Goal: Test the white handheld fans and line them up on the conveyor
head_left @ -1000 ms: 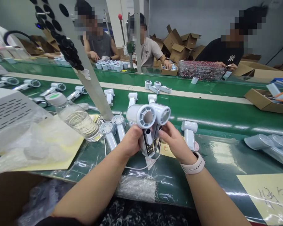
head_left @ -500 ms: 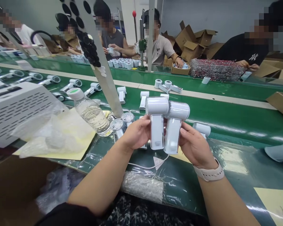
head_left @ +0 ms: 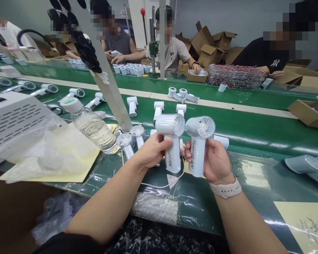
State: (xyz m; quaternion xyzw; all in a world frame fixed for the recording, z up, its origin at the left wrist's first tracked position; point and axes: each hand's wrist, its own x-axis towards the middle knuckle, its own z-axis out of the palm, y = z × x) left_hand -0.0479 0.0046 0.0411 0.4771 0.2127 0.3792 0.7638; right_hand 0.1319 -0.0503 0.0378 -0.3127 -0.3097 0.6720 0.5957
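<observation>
My left hand [head_left: 156, 150] is closed around the handle of a white handheld fan [head_left: 172, 144]. A second handheld fan [head_left: 198, 146] is gripped by my right hand [head_left: 217, 160], which wears a pale watch strap. Both fans are upright, side by side above the table, their grilles angled to the right and toward me. Red "Speed FAN" lettering shows on the handles, partly covered by my left thumb on the left one. Behind my left hand, two more fans [head_left: 125, 139] rest on the table. A white cable [head_left: 159, 186] with a triangular tag lies below the held fans.
A liquid-filled plastic bottle [head_left: 91, 127] leans beside a slanted post [head_left: 112, 95]. Plastic bags [head_left: 42, 141] and a vented white machine [head_left: 18, 123] are at left. More fans lie along the green conveyor [head_left: 254, 123]. An open carton [head_left: 307, 114] stands right. Several co-workers sit opposite.
Both fans have been turned, so their grilles and lettering now show instead of their plain sides. They have moved slightly apart at the top. The camera view has shifted a little to the right.
</observation>
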